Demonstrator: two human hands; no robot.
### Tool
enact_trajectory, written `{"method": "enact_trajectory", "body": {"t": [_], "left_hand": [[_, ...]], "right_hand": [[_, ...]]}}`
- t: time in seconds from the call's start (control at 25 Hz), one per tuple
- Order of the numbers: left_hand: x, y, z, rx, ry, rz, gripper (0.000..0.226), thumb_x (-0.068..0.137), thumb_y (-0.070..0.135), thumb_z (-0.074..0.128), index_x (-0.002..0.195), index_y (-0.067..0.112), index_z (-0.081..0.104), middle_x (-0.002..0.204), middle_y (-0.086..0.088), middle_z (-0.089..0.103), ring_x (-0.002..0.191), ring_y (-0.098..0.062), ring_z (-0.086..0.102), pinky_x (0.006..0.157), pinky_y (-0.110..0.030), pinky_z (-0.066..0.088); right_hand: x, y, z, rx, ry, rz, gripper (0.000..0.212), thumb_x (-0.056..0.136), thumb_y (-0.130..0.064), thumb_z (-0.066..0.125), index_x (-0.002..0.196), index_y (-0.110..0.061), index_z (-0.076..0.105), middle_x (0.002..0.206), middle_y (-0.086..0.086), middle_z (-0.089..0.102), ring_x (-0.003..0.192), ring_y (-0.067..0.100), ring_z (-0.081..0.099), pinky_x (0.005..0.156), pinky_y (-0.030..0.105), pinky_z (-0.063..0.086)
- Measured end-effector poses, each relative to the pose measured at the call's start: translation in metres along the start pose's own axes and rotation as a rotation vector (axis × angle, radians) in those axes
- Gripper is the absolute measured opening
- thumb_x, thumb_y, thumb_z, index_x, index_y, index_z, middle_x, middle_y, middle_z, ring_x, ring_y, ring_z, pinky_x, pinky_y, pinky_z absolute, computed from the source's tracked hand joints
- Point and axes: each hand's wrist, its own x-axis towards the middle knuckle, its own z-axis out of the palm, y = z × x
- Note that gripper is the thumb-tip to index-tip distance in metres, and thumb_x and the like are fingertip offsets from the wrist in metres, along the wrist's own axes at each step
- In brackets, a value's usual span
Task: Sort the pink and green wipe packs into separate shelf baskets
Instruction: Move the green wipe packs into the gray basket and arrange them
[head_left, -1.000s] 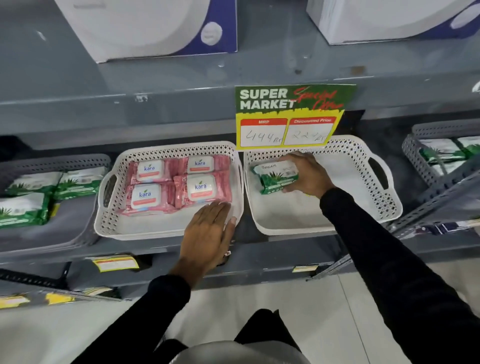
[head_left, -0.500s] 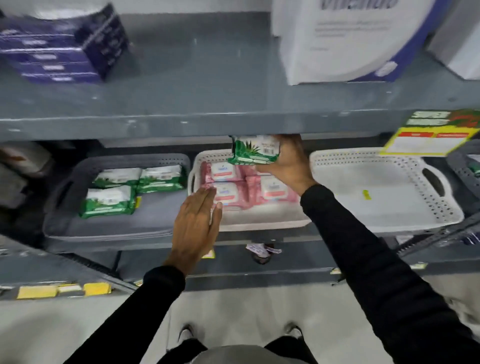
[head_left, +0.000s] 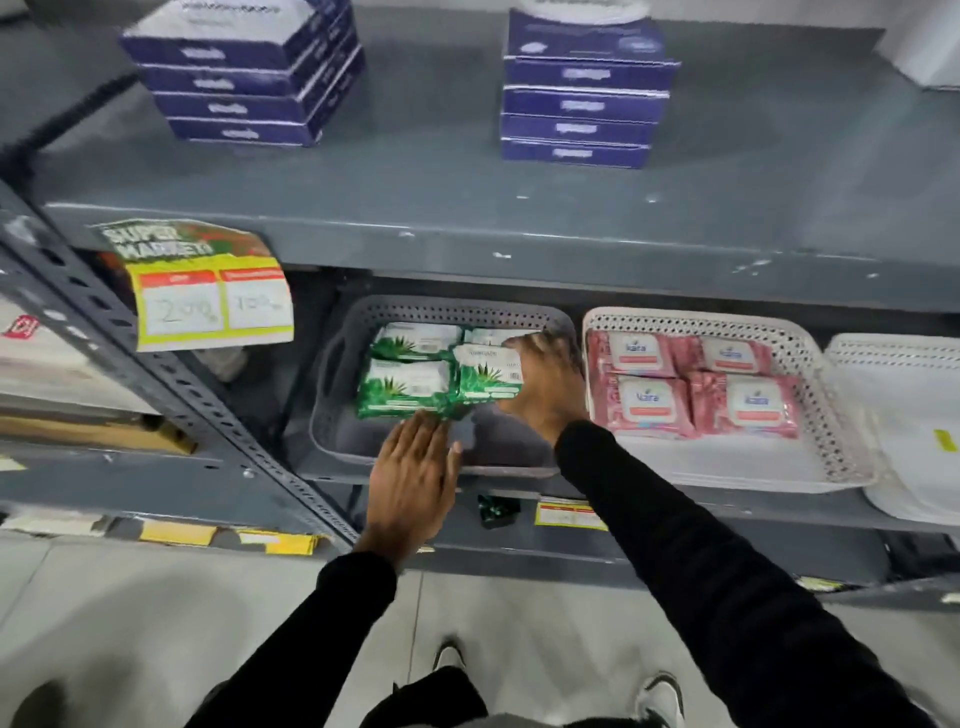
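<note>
While clasped: green pack (head_left: 488, 376) under right-hand fingers (head_left: 524, 345).

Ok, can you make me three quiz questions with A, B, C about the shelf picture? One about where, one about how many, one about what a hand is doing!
1. Where is the green wipe pack that the right hand has?
A. over the grey basket
B. in the white basket
C. on the floor

2. How many pink wipe packs lie in the white basket?
A. two
B. four
C. six

3. What is the left hand doing?
A. gripping a pack
B. lying open and flat at the grey basket's front edge
C. pointing at the price sign

Answers: 1 A, the pack sits among the other green ones there. 2 B, two rows of two. 3 B, its fingers are spread and hold nothing.
</note>
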Motion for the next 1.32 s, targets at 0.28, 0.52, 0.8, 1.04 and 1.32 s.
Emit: {"method": "enact_trajectory", "body": {"t": [0.28,0.52,0.8,1.04,1.32], "left_hand": [[0.002,0.001,0.005,-0.013,-0.011,0.013,0.044,0.102,0.027,0.036,0.125,0.004,0.066,0.128,-0.012,0.068,0.127,-0.026,0.058,0.115,-0.041,0.035],[0.016,-0.002,-0.013,-0.210,-0.137,-0.068,0.049,0.101,0.034,0.041,0.141,0.007,0.050,0.148,-0.014,0.052,0.129,-0.030,0.057,0.107,-0.044,0.045],[0.068,-0.058,-0.011,-0.148,-0.308,-0.120,0.068,0.098,0.032,0.060,0.156,0.027,0.024,0.159,0.004,0.037,0.139,-0.018,0.043,0.115,-0.045,0.034],[0.070,-0.074,0.002,-0.159,-0.340,-0.029,0.058,0.101,0.022,0.050,0.155,0.026,0.028,0.164,0.008,0.024,0.152,-0.010,0.018,0.126,-0.041,0.014],[0.104,-0.059,-0.002,-0.159,-0.220,-0.046,0.046,0.107,0.032,0.031,0.145,0.012,0.045,0.156,-0.011,0.041,0.146,-0.028,0.034,0.121,-0.039,0.021]], "right_hand": [[-0.006,0.002,0.027,-0.076,-0.064,0.068,0.087,0.062,-0.036,0.089,0.135,-0.019,0.045,0.136,0.008,0.050,0.126,0.034,0.044,0.099,0.051,0.047],[-0.006,0.002,0.024,-0.126,-0.045,0.026,0.095,0.068,-0.032,0.085,0.147,-0.024,0.034,0.150,0.006,0.034,0.140,0.035,0.025,0.110,0.051,0.030],[-0.004,0.000,0.024,-0.166,-0.089,-0.062,0.077,0.076,-0.025,0.081,0.143,-0.026,0.046,0.140,0.003,0.049,0.129,0.027,0.043,0.103,0.048,0.044],[-0.015,0.002,0.031,-0.180,-0.252,-0.077,0.070,0.092,-0.026,0.065,0.153,-0.026,0.030,0.155,0.003,0.036,0.141,0.025,0.033,0.114,0.051,0.034],[0.008,-0.007,0.034,-0.083,-0.082,0.004,0.059,0.103,-0.051,0.027,0.151,-0.019,0.033,0.160,0.010,0.031,0.147,0.030,0.029,0.117,0.056,0.027]]}}
